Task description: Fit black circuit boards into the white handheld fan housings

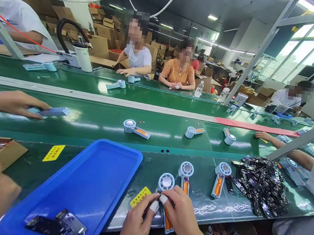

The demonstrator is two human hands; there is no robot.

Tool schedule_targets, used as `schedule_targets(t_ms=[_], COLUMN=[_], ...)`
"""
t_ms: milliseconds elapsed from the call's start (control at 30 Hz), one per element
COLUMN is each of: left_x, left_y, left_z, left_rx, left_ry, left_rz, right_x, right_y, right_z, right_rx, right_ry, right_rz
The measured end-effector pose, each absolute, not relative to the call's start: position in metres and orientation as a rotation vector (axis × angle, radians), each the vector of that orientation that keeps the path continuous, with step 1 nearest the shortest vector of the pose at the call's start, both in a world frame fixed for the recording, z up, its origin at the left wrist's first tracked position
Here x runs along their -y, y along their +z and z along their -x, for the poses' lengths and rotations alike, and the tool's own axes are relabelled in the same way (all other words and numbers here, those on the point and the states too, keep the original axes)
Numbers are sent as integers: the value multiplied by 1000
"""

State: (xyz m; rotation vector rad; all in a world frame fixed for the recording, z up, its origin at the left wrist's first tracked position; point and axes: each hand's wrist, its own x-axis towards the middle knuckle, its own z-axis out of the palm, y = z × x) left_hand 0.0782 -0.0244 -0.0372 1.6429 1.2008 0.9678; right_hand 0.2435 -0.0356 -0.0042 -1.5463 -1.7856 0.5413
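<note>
- The head camera sat on the wearer's head and faced forward and down across the green conveyor (102, 108).
- The left hand (138, 222) and right hand (181, 210) appeared close, at lower centre.
- The view reached past co-workers (177, 73) opposite to stacked cartons (102, 31) well beyond.

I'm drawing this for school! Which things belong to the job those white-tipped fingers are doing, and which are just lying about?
Seems part of the job:
nearest fan-like device
pile of circuit boards
blue tray

Seems just lying about:
white tumbler
clear bottle
</note>
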Motion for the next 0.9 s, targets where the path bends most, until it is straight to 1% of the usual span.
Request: schedule_targets(t_ms=[100, 167, 333, 433, 533, 600, 667, 800, 867, 900], left_x=[42, 48, 29, 17, 14, 14, 14, 16, 17, 17], left_y=[-38, -39, -42, -39, -34, -32, -32, -30, -26, -24], left_z=[-86, -87, -85, -89, -94, -94, -93, -94, -97, -98], left_rx=[-1213, -1180, -1207, -1186, -1070, -1032, -1001, -820, -801, -831], left_ry=[998, 1008, 869, 758, 735, 769, 777, 659, 687, 732], left_rz=[-1571, -1509, -1390, -1431, -1425, -1319, -1115, -685, -629, -642], right_x=[45, 48, 44, 39, 40, 42, 44, 46, 47, 48], right_y=[3, 4, 1, 2, 3, 2, -2, -4, 3, 9], right_z=[-239, -239, -246, -243, -234, -231, -231, -239, -245, -248], right_rx=[1670, 1523, 1184, 1104, 1165, 1189, 1176, 1164, 1227, 1290], right_ry=[735, 903, 1284, 1412, 1459, 1477, 1493, 1526, 1440, 1344], right_rz=[1653, 1638, 1402, 1304, 1223, 1183, 1141, 1046, 1084, 1147])
